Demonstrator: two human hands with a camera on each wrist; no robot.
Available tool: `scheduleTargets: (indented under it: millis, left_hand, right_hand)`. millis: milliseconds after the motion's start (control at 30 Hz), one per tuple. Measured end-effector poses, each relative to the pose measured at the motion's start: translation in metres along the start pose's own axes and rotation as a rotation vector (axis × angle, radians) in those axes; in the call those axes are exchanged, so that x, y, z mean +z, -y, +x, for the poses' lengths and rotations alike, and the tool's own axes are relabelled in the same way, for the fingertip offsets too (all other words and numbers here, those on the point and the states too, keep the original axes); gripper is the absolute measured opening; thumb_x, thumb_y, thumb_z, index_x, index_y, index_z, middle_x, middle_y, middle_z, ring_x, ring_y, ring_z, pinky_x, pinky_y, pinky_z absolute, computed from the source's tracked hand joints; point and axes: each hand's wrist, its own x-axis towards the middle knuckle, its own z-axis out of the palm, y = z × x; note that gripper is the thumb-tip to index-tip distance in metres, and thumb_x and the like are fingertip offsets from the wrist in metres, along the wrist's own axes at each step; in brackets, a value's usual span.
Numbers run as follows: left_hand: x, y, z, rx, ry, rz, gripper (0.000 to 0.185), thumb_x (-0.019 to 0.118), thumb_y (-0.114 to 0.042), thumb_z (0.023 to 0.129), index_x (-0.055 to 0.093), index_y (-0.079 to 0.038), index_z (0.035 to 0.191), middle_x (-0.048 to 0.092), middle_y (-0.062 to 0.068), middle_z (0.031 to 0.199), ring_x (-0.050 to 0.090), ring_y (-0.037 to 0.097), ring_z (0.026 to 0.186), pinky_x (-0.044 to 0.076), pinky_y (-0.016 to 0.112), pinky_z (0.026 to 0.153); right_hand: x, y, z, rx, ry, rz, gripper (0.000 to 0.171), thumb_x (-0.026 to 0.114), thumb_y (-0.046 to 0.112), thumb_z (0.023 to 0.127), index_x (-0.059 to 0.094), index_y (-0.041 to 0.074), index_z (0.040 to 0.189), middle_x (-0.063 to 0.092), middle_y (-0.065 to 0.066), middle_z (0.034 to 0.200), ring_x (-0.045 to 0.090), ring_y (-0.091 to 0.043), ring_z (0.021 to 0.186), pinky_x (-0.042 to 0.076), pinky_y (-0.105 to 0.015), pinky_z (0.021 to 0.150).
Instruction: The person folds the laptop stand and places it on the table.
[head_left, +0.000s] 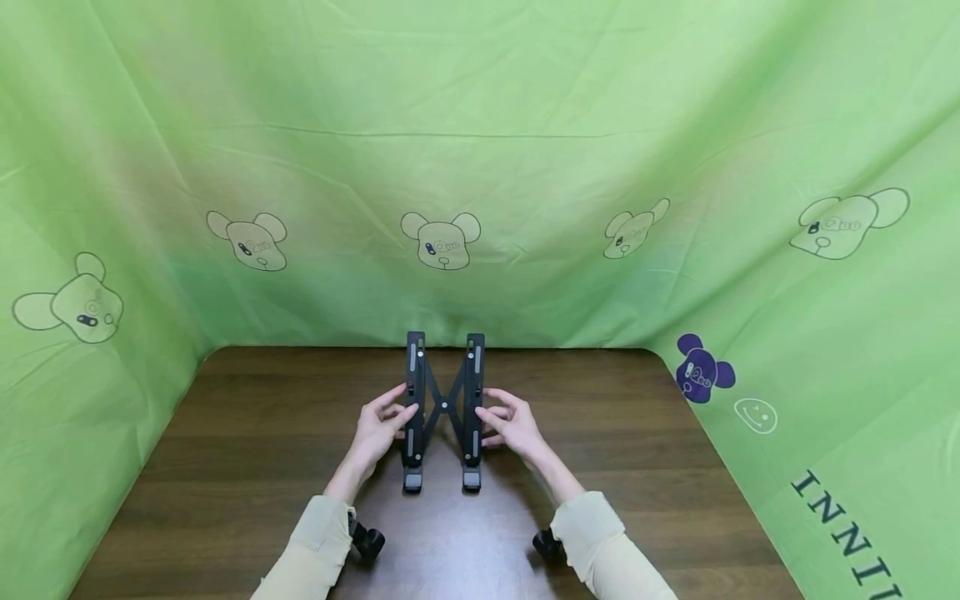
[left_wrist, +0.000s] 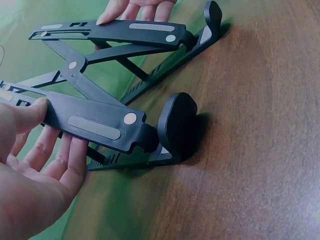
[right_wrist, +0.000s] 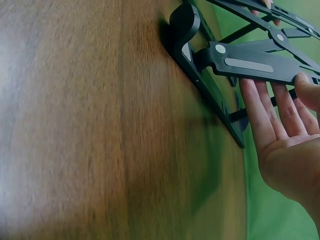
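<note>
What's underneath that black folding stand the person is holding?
Under the black folding laptop stand lies the dark brown wooden table. The left hand and right hand touch its side rails. The crossed bars cover some tabletop, and the fingers beneath them are partly hidden.

We saw the black folding stand sitting mid-table, the one obstacle on the wooden table. Our left hand and right hand flanked it, touching its side bars. Bare wood lay open to either side and in front of it. The green cloth backdrop walled the table close behind and along both edges.
</note>
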Motion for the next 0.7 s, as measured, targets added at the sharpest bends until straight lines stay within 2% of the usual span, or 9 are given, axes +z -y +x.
scheduleTargets:
  millis: [200, 433, 700]
  left_hand:
    - [0.001, -0.001, -0.001, -0.003, -0.001, -0.003, 0.055, 0.073, -0.006, 0.105, 0.058, -0.001, 0.157, 0.077, -0.001, 0.086, 0.069, 0.004, 0.081, 0.061, 0.023, 0.072]
    - [0.001, 0.0, 0.0, -0.011, -0.012, -0.002, 0.054, 0.074, -0.007, 0.105, 0.059, -0.002, 0.156, 0.077, -0.002, 0.085, 0.068, 0.005, 0.082, 0.06, 0.022, 0.072]
    - [0.001, -0.001, -0.001, 0.02, -0.01, -0.002, 0.054, 0.074, -0.009, 0.105, 0.059, 0.0, 0.156, 0.075, -0.005, 0.083, 0.066, 0.004, 0.082, 0.06, 0.022, 0.07]
  right_hand:
    - [0.005, 0.0, 0.001, 0.002, 0.0, -0.005, 0.051, 0.064, -0.001, 0.108, 0.047, -0.012, 0.155, 0.084, -0.002, 0.092, 0.075, -0.009, 0.072, 0.069, -0.032, 0.067]
    - [0.013, -0.001, 0.003, -0.003, 0.002, -0.009, 0.05, 0.063, -0.001, 0.108, 0.048, -0.012, 0.154, 0.081, 0.005, 0.086, 0.074, -0.009, 0.071, 0.069, -0.033, 0.066]
    - [0.02, 0.003, 0.003, -0.008, -0.006, -0.021, 0.049, 0.063, -0.001, 0.108, 0.048, -0.012, 0.154, 0.08, 0.004, 0.086, 0.073, -0.009, 0.075, 0.069, -0.036, 0.069]
